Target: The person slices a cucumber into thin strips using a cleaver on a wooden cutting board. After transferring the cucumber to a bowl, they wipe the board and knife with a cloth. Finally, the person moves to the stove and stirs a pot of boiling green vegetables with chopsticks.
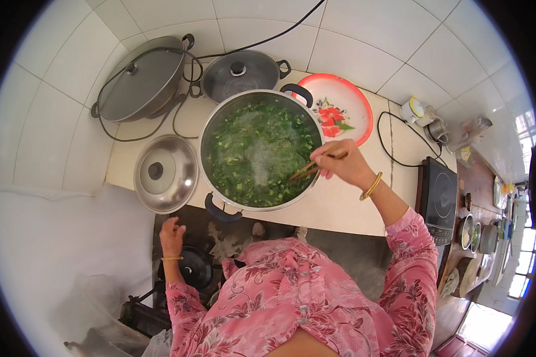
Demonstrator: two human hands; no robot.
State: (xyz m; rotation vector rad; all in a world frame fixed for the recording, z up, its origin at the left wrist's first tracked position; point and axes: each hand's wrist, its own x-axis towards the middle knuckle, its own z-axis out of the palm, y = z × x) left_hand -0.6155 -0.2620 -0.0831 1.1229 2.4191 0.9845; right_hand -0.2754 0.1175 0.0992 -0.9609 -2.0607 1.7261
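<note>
A large steel pot with black handles stands on the counter, full of liquid and chopped green leaves, with steam over its middle. My right hand is closed round a pair of wooden chopsticks. Their tips reach into the greens at the pot's right side. Below the counter's front edge hangs my left hand, its fingers loosely bent and apart, with nothing in it. Nearest to that hand, on the counter left of the pot, lies a round steel lid with a dark knob.
Behind the pot are a lidded dark pan and a larger lidded wok with a cable across it. A red-rimmed flowered basin sits partly behind the pot. An induction cooker and several bowls stand far right. A black lid is low left.
</note>
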